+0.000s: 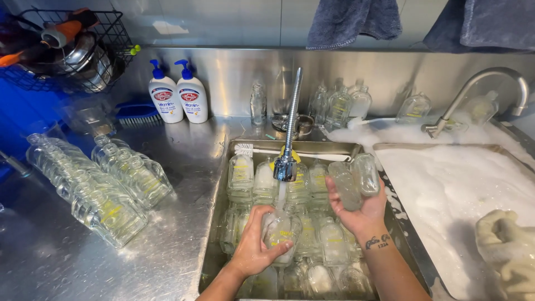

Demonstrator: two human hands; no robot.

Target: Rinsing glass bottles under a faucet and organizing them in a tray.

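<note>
My left hand (253,248) grips a small clear glass bottle (281,229) with yellow print, held under the water stream from the flexible metal tap (287,161). My right hand (359,209) is raised to the right of the tap and holds two more clear bottles (356,179) side by side. Both hands are over the steel sink (214,223), which is packed with several similar bottles (317,184) lying in rows.
Rinsed bottles (106,184) lie in rows on the steel counter at left. Two soap pump dispensers (178,95) and a blue brush (136,114) stand behind. A second sink (457,189) full of foam is at right, with another person's gloved hand (510,251).
</note>
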